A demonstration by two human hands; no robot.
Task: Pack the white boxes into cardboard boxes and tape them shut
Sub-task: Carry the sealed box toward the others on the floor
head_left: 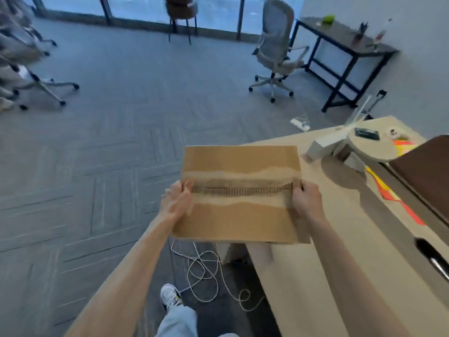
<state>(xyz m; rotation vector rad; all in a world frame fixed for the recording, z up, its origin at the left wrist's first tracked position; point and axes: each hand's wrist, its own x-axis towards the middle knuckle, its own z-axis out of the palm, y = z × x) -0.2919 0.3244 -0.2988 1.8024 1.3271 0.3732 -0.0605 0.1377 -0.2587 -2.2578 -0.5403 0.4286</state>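
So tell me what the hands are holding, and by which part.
A cardboard box, by its side edges: left hand on the left edge, right hand on the right.

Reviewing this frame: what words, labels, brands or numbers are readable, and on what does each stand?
No text can be read anywhere in this frame.
cardboard box: plain brown face with a torn strip along the seam, no print.
small dark object on the table: any marking is too blurred to read.
orange and yellow sheet: no legible print.
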